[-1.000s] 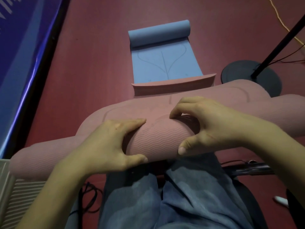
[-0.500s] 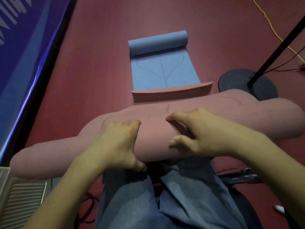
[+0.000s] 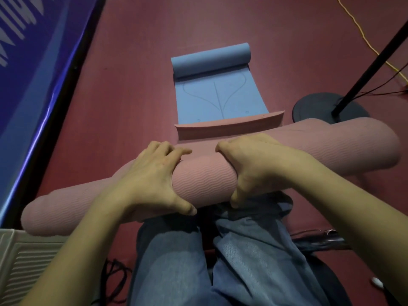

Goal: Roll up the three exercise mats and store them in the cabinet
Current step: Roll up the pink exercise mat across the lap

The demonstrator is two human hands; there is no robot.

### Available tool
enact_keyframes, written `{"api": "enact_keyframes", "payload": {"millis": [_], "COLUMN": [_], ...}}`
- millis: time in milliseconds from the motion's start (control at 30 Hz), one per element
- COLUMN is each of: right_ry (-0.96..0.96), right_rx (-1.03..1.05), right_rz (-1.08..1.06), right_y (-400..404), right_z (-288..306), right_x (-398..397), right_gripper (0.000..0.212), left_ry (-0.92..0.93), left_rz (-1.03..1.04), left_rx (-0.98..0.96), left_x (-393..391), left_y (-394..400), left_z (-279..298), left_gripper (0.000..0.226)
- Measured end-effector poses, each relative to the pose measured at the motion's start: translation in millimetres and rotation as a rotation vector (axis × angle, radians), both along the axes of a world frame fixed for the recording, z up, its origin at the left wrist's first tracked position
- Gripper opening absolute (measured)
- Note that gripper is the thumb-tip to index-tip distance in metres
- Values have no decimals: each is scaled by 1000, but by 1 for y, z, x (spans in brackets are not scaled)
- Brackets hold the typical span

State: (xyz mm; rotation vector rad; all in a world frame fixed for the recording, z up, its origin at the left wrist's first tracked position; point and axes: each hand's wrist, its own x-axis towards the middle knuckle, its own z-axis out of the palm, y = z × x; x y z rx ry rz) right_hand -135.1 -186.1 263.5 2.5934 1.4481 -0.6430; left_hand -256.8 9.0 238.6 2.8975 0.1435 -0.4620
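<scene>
While the pink mat (image 3: 205,180) is gripped by both hands (image 3: 154,173) (image 3: 254,166), rolling is underway; its short tail must be wound in.

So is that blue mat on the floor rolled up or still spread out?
Partly rolled: the blue mat has a roll at its far end, while the rest lies flat on the floor, printed lines showing.
</scene>
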Motion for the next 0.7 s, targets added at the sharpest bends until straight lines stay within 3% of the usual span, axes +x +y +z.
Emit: {"api": "enact_keyframes", "payload": {"millis": [300,433,700], "right_ry": [220,203,127], "right_rx": [-109,-95,122], "right_rz": [-83,-84,-96], "right_y": [18,17,3], "right_z": [10,5,-3], "right_x": [23,23,15], "right_gripper": [95,99,98], "left_ry": [-73,-85,-7], "left_rz": [18,2,-33], "left_rx": [166,206,201], "left_x": [-8,-9,12], "left_y": [-13,-12,1], "left_z": [-6,-7,2], "left_gripper": [119,120,93]}}
